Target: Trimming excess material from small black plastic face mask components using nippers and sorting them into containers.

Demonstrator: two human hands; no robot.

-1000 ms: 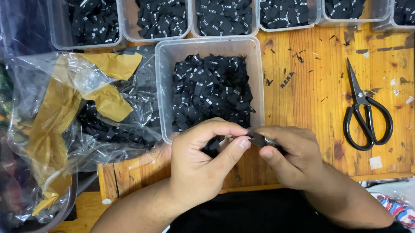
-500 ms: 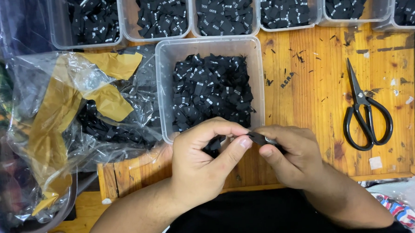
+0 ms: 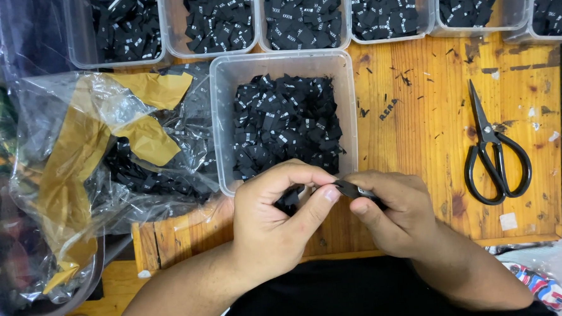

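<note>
Place: you sat at a garment-trade workbench, a small sorting or packing workshop.
Bench: you worked on a scarred, stained wooden board (image 3: 419,139), flecked with black thread scraps.
Bins: along its far edge you had a row of clear plastic tubs (image 3: 218,22), and one larger tub (image 3: 281,63) at mid-board, all heaped with small black woven labels (image 3: 286,126).
Tools: black scissors (image 3: 495,152) lay near the right edge.
Stock: a crumpled clear bag (image 3: 104,159) with tan tape held more labels at the left edge.
</note>
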